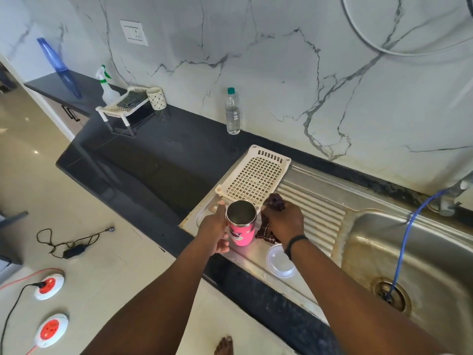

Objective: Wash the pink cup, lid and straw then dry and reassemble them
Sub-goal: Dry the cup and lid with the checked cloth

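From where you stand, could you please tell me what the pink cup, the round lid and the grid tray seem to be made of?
The pink printed cup looks like steel under a pink coating: its inside shines like bare metal. The round clear lid on the steel drainboard seems to be translucent plastic, as the surface shows through it. The cream grid tray looks like matte moulded plastic, going by its uniform perforations.

We see two bare forearms with no sleeves reaching to the left hand (213, 233) and right hand (282, 221), a thin black band (294, 243) around the right wrist, and the toes of one bare foot (224, 345) at the bottom edge.
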